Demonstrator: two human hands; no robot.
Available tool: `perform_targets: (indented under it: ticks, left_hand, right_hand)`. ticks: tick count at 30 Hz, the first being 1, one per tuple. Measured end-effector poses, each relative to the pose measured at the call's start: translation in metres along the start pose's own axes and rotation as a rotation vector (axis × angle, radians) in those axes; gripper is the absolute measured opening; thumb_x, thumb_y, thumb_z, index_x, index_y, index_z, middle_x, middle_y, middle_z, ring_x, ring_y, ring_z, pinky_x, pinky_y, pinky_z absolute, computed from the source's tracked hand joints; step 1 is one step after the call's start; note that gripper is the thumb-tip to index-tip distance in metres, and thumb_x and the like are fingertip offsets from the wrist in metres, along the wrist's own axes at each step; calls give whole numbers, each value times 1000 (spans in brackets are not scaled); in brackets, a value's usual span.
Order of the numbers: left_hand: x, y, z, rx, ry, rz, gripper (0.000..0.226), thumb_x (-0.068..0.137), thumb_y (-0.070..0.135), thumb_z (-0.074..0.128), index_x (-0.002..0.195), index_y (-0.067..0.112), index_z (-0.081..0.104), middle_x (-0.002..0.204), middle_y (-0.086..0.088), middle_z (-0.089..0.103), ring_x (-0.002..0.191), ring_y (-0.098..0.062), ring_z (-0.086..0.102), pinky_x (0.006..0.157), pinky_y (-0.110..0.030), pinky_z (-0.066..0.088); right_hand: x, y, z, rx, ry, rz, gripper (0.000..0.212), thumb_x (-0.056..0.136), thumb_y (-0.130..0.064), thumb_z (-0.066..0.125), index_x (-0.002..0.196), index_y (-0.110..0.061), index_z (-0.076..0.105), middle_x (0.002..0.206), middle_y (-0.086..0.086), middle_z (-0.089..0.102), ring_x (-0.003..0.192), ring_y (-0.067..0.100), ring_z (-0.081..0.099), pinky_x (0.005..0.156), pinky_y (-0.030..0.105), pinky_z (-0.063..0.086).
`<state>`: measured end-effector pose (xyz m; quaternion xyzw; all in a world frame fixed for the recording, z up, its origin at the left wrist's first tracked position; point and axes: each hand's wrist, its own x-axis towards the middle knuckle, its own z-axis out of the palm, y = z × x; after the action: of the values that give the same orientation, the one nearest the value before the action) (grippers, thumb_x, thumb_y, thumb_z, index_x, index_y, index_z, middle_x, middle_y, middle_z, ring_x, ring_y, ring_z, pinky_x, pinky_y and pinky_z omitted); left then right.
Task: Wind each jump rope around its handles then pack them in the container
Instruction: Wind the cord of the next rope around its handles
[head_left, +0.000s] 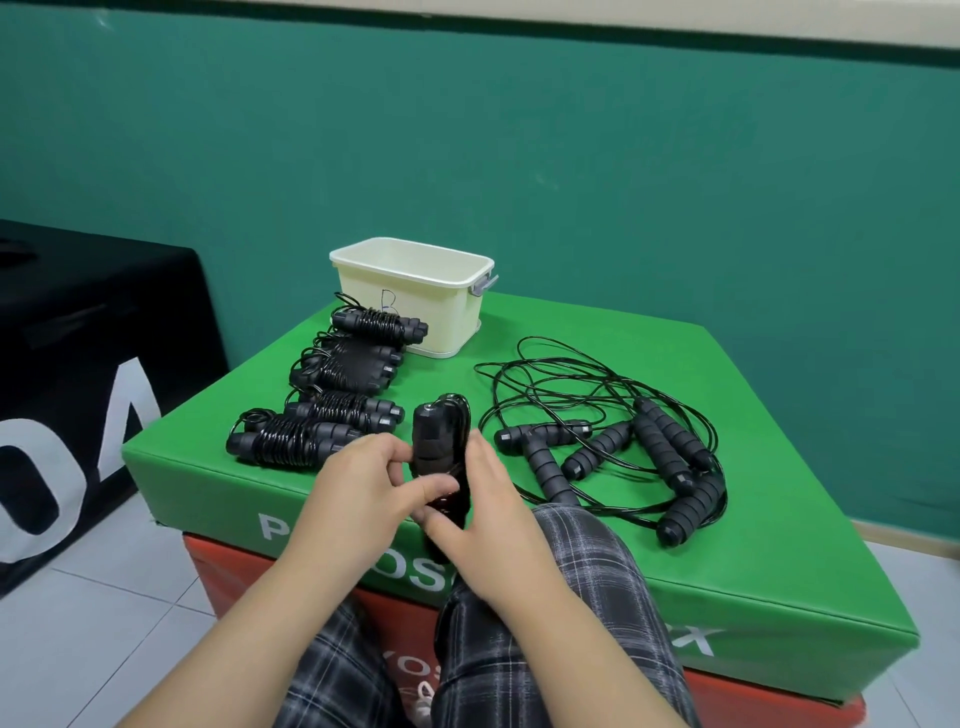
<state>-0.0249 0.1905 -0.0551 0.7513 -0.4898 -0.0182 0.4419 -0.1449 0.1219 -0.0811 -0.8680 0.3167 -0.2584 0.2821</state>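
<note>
Both hands meet over the near edge of a green padded block (727, 415) that serves as the table. The left hand (358, 488) has its thumb and fingers curled onto a pair of black jump rope handles (434, 441) held upright side by side, with black cord running along their right side. The right hand (485, 509) presses against the same handles from the other side, its thumb across the lower part and its fingers curled behind them, so both hands are grasping this one jump rope. How far the cord is wound around the handles cannot be told, as the hands cover the lower half.

Just beyond and to the left of the left hand lie four wound bundles (332, 395) of jump rope, each with black cord coiled around its paired handles, in a row running away toward the container. The cream plastic container (410, 291) stands farthest from the hands, at the far edge of the block, with a grey latch on its right end; the farthest bundle lies against its front wall.

To the right of the right hand lies a loose tangle of unwound ropes (613, 426), several foam-gripped handles lying among looping black cord.

Below the hands are legs in plaid trousers (582, 571), against a red block (234, 566) under the green one.
</note>
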Motion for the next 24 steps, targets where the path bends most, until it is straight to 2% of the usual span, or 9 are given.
perform_targets:
  ticks: [2, 5, 8, 10, 13, 16, 19, 22, 24]
  left_hand:
    - [-4, 3, 1, 13, -60, -16, 33, 65, 38, 82, 65, 32, 49, 64, 1, 48, 60, -8, 43, 54, -21, 32]
    - [-3, 2, -3, 17, -82, -21, 34, 68, 34, 82, 64, 34, 48, 61, 4, 47, 56, -6, 43, 53, -21, 34]
    - [0, -1, -7, 32, -90, 6, 27, 71, 35, 79, 66, 28, 53, 60, 7, 47, 56, -5, 44, 53, -19, 33]
    - [0, -1, -7, 63, -75, 42, 21, 74, 35, 76, 72, 21, 61, 67, 4, 54, 63, -9, 50, 59, -19, 37]
    - [-2, 1, -7, 97, -54, 76, 26, 77, 33, 74, 84, 9, 71, 79, -1, 62, 75, -18, 57, 71, -32, 45]
    - [-3, 1, -9, -1, -69, 92, 20, 80, 29, 72, 93, 14, 74, 84, 4, 65, 82, -11, 60, 77, -31, 48]
    - [-2, 0, -11, -104, -105, 132, 22, 82, 30, 71, 100, 18, 73, 88, 15, 65, 86, 1, 60, 80, -19, 47]
    - [0, 1, -16, -133, -124, 139, 8, 86, 24, 66, 92, 29, 66, 73, 21, 63, 72, 7, 58, 64, -9, 41]
    - [1, -1, -17, -126, -142, 142, 9, 88, 24, 61, 83, 31, 56, 59, 17, 56, 56, -2, 49, 54, -18, 36]
  right_hand:
    - [0, -1, -2, -7, -17, 18, 88, 85, -41, 60, 153, -26, 7, 159, -14, 8, 144, 2, 11, 112, 30, 31]
    - [-1, -2, -4, -11, -18, 5, 97, 82, -42, 66, 153, -27, 2, 158, -13, 8, 142, 6, 21, 105, 34, 40]
    - [-3, -7, -7, -34, -40, 44, 106, 80, -49, 69, 152, -30, -6, 157, -13, 6, 137, 12, 32, 99, 37, 44]
    - [-4, -9, -8, -54, -40, 68, 109, 78, -54, 68, 151, -32, -11, 155, -10, 10, 133, 15, 38, 96, 38, 45]
    - [-5, -10, -7, -60, -35, 87, 110, 78, -56, 67, 151, -33, -11, 148, -4, 20, 126, 18, 44, 93, 36, 46]
    - [-5, -9, -7, 28, 21, 111, 101, 82, -48, 66, 152, -32, -5, 134, -6, 34, 117, 11, 46, 87, 25, 43]
    - [-4, -7, -10, 226, 93, 169, 95, 79, -39, 69, 152, -30, 10, 116, -15, 47, 108, 1, 50, 86, 17, 39]
    - [-4, -4, -9, 389, 118, 232, 98, 65, -47, 71, 148, -35, 20, 120, -19, 54, 111, 3, 56, 97, 30, 46]
    - [-4, -2, -8, 436, 128, 254, 95, 55, -57, 67, 140, -40, 28, 126, -16, 56, 114, 6, 57, 99, 38, 47]
